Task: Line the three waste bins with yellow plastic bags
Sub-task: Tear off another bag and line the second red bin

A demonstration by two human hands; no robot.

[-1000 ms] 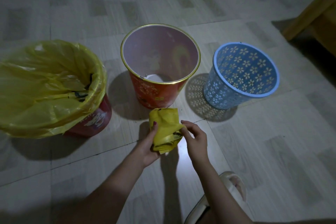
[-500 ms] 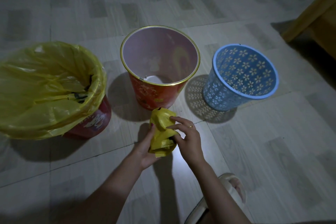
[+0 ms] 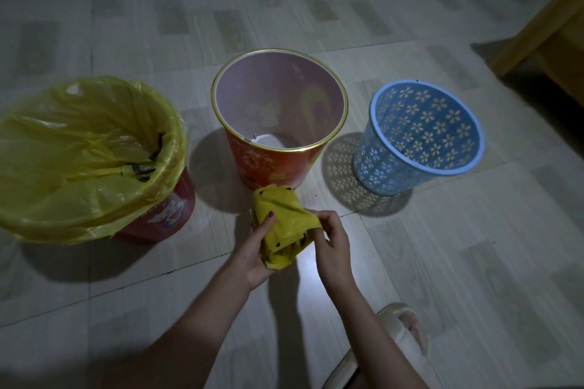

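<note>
Crumpled yellow bag (image 3: 286, 227) pinched by left hand (image 3: 254, 254), right hand (image 3: 333, 241).

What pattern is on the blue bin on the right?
The blue bin has small flower-shaped cutouts all over its wall, seen best in the head view.

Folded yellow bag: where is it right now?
In the head view the folded bag sits low centre, held between the left hand and right hand, just in front of the unlined orange bin.
</note>
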